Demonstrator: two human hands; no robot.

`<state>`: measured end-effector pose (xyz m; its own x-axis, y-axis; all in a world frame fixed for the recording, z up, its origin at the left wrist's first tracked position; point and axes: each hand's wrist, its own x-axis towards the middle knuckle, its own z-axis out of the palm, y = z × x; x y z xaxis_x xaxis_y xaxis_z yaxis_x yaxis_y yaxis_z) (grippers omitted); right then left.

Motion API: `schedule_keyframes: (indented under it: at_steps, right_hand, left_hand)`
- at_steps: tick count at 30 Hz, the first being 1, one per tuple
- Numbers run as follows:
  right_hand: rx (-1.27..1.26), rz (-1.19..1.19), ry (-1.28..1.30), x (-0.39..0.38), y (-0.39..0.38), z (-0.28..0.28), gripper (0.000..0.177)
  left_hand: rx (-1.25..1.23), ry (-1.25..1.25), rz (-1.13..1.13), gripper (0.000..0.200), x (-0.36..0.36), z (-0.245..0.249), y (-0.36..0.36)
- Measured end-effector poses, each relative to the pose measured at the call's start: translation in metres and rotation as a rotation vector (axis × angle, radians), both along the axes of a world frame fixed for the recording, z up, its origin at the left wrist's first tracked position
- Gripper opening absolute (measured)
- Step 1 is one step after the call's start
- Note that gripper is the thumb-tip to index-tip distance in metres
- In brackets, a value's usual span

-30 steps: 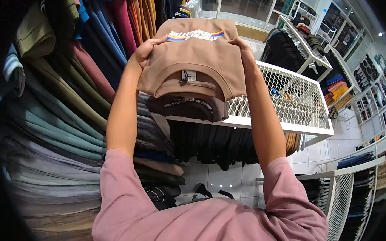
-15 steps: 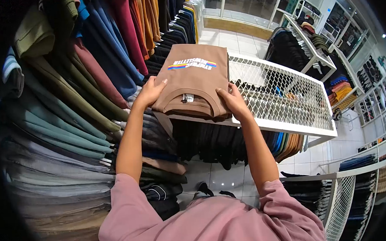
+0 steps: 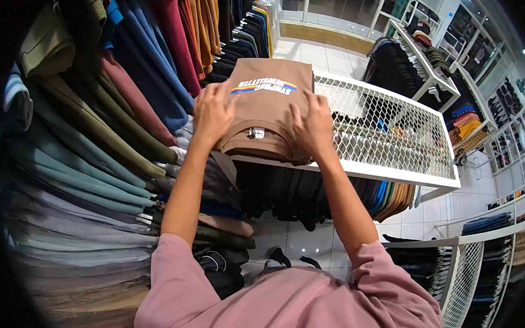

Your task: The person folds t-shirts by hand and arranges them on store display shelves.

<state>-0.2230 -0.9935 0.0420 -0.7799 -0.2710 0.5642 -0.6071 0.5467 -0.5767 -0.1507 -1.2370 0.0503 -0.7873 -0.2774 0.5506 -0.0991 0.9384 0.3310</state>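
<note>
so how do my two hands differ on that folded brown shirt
The left hand lies on the left side of the folded brown shirt, slightly higher, fingertips near the print. The right hand covers the right side, lower, nearer the collar. Both rest palm down, fingers open.

Hanging rows of coloured shirts (image 3: 125,99) at left; white wire-mesh shelf (image 3: 390,141) above dark hung garments (image 3: 287,192); white tiled floor (image 3: 312,238).
</note>
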Motion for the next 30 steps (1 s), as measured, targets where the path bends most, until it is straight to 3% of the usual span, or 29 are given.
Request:
schedule_keyframes:
  at_steps: [2,4,5,6,10,12,15,17,21,22,30]
  right_hand:
    - [0.057,0.023,0.076,-0.015,-0.031,0.003,0.053]
    - [0.184,0.034,0.154,-0.022,-0.056,-0.010,0.057]
    - [0.314,0.047,0.017,-0.025,-0.060,-0.024,0.063]
    - [0.325,0.035,-0.043,-0.030,-0.061,-0.041,0.067]
    - [0.410,0.011,-0.178,-0.037,-0.058,-0.040,0.074]
    - [0.391,-0.022,-0.196,-0.047,-0.063,-0.037,0.073]
    - [0.300,-0.064,-0.128,-0.090,-0.080,-0.034,0.067]
    - [0.358,-0.068,-0.048,-0.127,-0.090,-0.039,0.062]
    - [0.447,-0.157,-0.121,-0.159,-0.083,-0.048,0.073]
    - [0.356,-0.145,-0.223,-0.159,-0.081,-0.054,0.080]
    - [0.324,-0.257,-0.291,-0.159,-0.081,-0.055,0.093]
  left_hand:
    - [-0.101,0.054,-0.221,0.042,-0.019,-0.003,0.008]
    - [-0.137,-0.119,-0.239,0.049,-0.044,-0.039,0.008]
    - [-0.139,-0.228,-0.260,0.052,-0.052,-0.057,0.007]
    - [-0.042,-0.315,-0.216,0.054,-0.048,-0.056,0.015]
    - [-0.073,-0.333,-0.187,0.052,-0.049,-0.044,0.018]
    - [0.024,-0.478,-0.293,0.051,-0.061,-0.021,0.009]
    - [-0.112,-0.289,-0.245,0.049,-0.119,-0.039,-0.010]
    - [-0.092,-0.291,-0.250,0.049,-0.143,-0.030,-0.010]
    - [0.000,-0.342,-0.206,0.056,-0.177,-0.062,-0.006]
    - [-0.004,-0.365,-0.199,0.056,-0.175,-0.061,-0.003]
    - [0.019,-0.360,-0.205,0.057,-0.174,-0.061,-0.003]
